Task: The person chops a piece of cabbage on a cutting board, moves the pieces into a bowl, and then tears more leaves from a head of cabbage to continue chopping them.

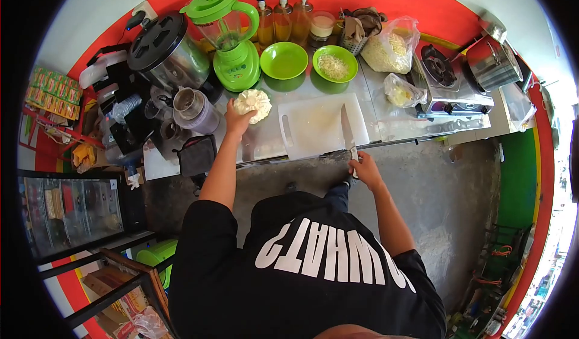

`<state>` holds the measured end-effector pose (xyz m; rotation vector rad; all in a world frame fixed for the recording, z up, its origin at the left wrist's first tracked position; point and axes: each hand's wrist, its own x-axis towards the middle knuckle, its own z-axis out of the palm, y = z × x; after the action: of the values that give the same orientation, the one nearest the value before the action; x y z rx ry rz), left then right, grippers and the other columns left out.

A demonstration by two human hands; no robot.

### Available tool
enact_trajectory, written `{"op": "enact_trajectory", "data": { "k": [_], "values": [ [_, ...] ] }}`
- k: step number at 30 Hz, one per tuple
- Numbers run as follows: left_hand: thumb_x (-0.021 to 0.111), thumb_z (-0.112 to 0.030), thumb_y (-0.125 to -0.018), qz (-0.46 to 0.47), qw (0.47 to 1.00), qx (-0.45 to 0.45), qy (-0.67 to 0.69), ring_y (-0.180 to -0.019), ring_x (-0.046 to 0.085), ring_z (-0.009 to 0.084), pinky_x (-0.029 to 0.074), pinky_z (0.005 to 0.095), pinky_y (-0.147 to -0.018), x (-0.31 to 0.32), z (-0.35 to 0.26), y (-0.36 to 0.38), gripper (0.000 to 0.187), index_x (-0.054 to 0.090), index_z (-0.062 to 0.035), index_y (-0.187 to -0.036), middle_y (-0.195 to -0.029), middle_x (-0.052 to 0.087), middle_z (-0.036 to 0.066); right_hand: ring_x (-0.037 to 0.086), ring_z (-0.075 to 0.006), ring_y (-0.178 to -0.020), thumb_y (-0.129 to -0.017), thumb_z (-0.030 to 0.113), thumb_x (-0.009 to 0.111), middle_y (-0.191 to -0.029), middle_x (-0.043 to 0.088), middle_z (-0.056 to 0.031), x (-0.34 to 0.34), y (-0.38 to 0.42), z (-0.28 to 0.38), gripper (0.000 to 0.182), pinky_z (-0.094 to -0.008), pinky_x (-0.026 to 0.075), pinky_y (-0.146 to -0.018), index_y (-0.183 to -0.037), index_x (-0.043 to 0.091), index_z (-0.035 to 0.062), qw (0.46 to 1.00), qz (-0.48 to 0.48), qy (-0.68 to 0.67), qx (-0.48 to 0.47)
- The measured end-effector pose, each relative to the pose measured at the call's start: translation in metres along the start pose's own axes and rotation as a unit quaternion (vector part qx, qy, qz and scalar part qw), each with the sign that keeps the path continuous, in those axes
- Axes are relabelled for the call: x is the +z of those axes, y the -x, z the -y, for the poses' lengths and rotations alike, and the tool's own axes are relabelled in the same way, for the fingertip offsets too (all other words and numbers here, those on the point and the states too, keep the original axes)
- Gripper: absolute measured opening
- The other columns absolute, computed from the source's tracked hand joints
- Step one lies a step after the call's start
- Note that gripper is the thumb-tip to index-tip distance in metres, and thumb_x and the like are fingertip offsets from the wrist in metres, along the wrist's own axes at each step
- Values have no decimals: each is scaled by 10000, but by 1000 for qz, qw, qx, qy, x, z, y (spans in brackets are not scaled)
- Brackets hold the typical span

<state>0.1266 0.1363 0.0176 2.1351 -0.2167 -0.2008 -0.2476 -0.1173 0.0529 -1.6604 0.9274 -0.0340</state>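
Observation:
My left hand (240, 120) has its fingers closed on a pale, ruffled piece of cabbage (253, 105), just above the counter and left of the board. In my right hand (365, 169) is the handle of a large kitchen knife (347, 128). Its long blade points away from me across the right side of the white cutting board (310, 128). Beyond the board stand two green bowls: the left bowl (284, 60) shows a bare inside, while the right bowl (350, 73) has pale shreds (332, 66) in it.
A green blender (234, 61), several pump bottles (282, 20) and a large steel pot with a black lid (161, 46) line the back left. At the right are a bag of pale shreds (386, 49), a smaller bag (403, 91) and a gas stove (452, 101) with a pot (491, 64).

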Motion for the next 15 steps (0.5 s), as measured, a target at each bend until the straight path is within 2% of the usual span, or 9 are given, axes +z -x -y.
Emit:
{"op": "enact_trajectory", "data": {
  "k": [2,3,4,6,7,12,14,15],
  "values": [
    [896,-114,-705,63,983,-28,169,-1257,586,282,504,377,-1015,2,9,-13,963,360,-7,-1499,-1364,584,185,627,-154,-579,-919,81,582,-722,653,-89,6,-16,-5,144,-299,463,-514,-1033,585,-7,999,40,1,-18],
    [856,-42,-719,128,959,-60,245,-1216,607,253,514,345,-988,0,-2,-9,863,403,-2,-1452,-1338,591,159,627,-154,-579,-919,81,582,-722,653,-89,10,-21,-3,144,-299,463,-514,-1033,585,-7,999,37,-2,-17],
    [856,-42,-719,131,960,-59,242,-1216,607,253,514,345,-988,3,-6,-6,863,403,-2,-1452,-1338,591,159,625,-170,-552,-916,70,558,-741,658,-106,14,-27,0,165,-310,469,-489,-1059,549,-12,999,35,-20,4],
    [859,-60,-684,87,974,-41,206,-1144,632,235,507,342,-975,8,-15,0,762,490,-5,-1348,-1271,631,153,623,-186,-526,-913,59,533,-760,662,-122,23,-34,8,189,-321,475,-464,-1085,513,-17,998,31,-40,25],
    [845,-72,-702,70,977,-48,195,-1134,639,233,510,346,-965,8,-27,8,709,511,-9,-1324,-1256,644,151,610,-198,-491,-913,57,521,-767,663,-138,25,-36,13,233,-326,466,-433,-1129,472,-18,998,33,-32,30],
    [846,-120,-730,39,989,-29,140,-1122,647,253,509,358,-960,9,-80,39,665,526,-18,-1304,-1248,651,160,583,-219,-416,-912,41,481,-753,665,-171,40,-41,24,327,-339,452,-376,-1216,374,-13,998,29,-24,44],
    [868,-142,-719,47,986,59,147,-1108,653,262,510,360,-952,13,-100,53,671,534,-13,-1286,-1220,662,160,636,-263,-455,-896,27,502,-737,690,-197,43,-42,25,368,-386,505,-405,-1233,374,-49,999,8,11,38],
    [895,-161,-697,60,984,120,119,-1120,627,291,501,389,-970,18,-104,54,691,542,-24,-1275,-1201,630,157,636,-263,-455,-896,27,502,-737,690,-197,44,-43,26,368,-386,505,-405,-1233,374,-49,999,5,9,40]
  ]
}}
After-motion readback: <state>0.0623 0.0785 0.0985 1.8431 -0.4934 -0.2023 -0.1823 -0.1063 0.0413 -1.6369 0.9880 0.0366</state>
